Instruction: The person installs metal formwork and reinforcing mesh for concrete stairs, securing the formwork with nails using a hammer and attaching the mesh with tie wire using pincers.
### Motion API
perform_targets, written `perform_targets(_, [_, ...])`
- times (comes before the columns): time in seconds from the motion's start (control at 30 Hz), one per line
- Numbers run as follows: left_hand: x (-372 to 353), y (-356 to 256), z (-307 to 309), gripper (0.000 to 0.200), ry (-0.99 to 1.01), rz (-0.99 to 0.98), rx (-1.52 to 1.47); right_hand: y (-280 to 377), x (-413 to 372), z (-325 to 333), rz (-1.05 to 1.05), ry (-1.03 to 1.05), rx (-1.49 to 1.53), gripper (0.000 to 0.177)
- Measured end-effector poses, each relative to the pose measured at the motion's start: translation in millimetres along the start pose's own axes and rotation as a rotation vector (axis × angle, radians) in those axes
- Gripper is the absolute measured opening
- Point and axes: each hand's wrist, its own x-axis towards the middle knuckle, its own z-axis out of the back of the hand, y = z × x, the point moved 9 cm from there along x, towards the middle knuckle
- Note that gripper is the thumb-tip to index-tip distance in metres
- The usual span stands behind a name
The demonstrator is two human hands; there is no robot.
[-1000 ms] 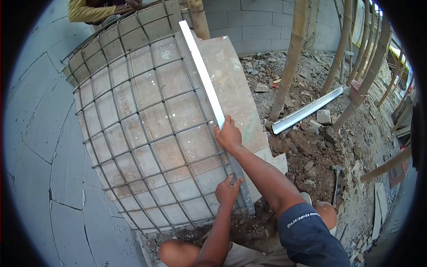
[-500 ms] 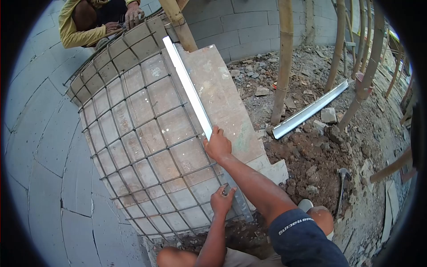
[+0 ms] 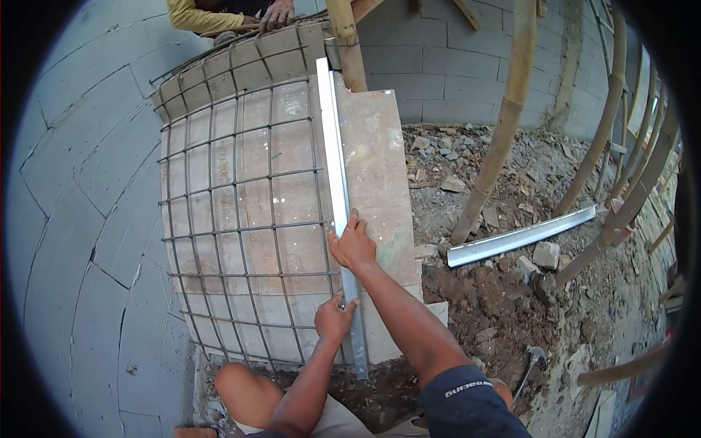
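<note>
A long, shiny metal channel (image 3: 334, 146) lies along the right edge of a grid of tied steel bars (image 3: 253, 228), over a stained board (image 3: 376, 168). My right hand (image 3: 353, 244) is closed around the channel at about its middle, thumb on the left side and fingers on the right. Lower down, my left hand (image 3: 334, 321) grips the same channel near its bottom end, close to the grid's outer bar. Its fingertips are partly hidden by the hand.
Another metal channel (image 3: 522, 237) rests on the rubble at right, near bamboo poles (image 3: 504, 139). A hammer (image 3: 531, 365) lies on the dirt. Grey block walls (image 3: 80, 219) stand left and behind. At the top, a co-worker's hand (image 3: 277, 14) and yellow sleeve show beyond the grid.
The view has turned, so the channel now runs nearly straight up and down. My left hand has shifted from a pinch at the channel's edge to a fuller grip. My right hand keeps its hold.
</note>
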Motion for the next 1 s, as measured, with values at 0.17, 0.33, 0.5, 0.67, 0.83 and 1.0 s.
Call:
perform_targets(0.17, [5,3,1,0.060,0.032,0.021,-0.063,-2,-16,24,0.127,-0.168,-0.026,0.083])
perform_targets(0.33, [7,13,-7,0.052,0.060,0.084,-0.157,-13,-75,-12,0.188,0.264,-0.164,0.032])
perform_targets(0.5, [2,18,-12,0.050,-0.036,-0.075,-0.284,-29,-115,-52,0.325,0.397,-0.130,0.022])
perform_targets(0.67, [4,23,-11,0.050,-0.028,-0.086,-0.332,-25,-118,-53,0.313,0.348,-0.145,0.022])
perform_targets(0.83, [9,20,-13,0.046,0.068,-0.080,-0.278,-22,-114,-46,0.339,0.440,-0.026,0.019])
perform_targets(1.0, [12,18,-7,0.054,0.104,-0.069,-0.282,-14,-109,-31,0.348,0.375,-0.148,0.023])
